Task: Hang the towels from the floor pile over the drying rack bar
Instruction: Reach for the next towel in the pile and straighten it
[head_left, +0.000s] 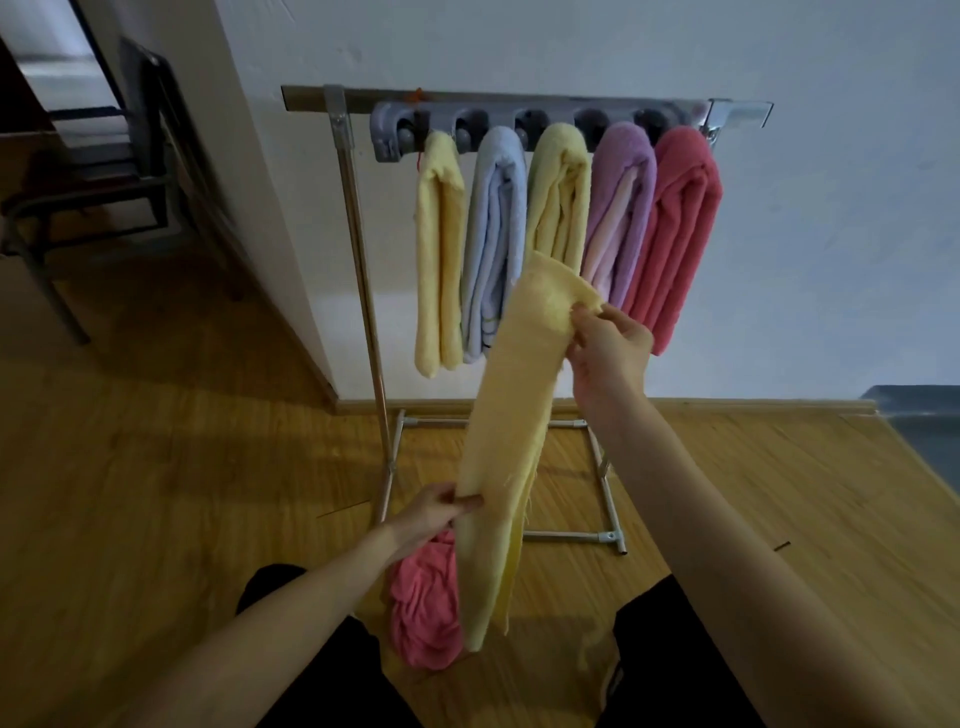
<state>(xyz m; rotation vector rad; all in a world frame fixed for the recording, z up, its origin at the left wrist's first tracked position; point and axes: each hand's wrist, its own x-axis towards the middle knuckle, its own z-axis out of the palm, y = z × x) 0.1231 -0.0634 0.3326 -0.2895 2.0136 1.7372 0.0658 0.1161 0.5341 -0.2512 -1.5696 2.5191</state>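
Right hand (608, 345): pinching top edge of yellow towel (511, 441), raised before the rack.
Left hand (439, 512): gripping same towel lower down, just above pink towel (423, 613) on the floor (156, 467).
Rack bar (519, 101): five towels hung already.
Handling, judged: keep cloth taut and flat, lift the upper end over a free stretch of bar

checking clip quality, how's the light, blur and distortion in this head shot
Head view: dim, uneven light, with shadow bands across the wood floor; wide-angle bending tilts the rack pole and wall edges; the dark chair at far left is soft and smeared, while the held yellow towel and both hands stay fairly sharp.
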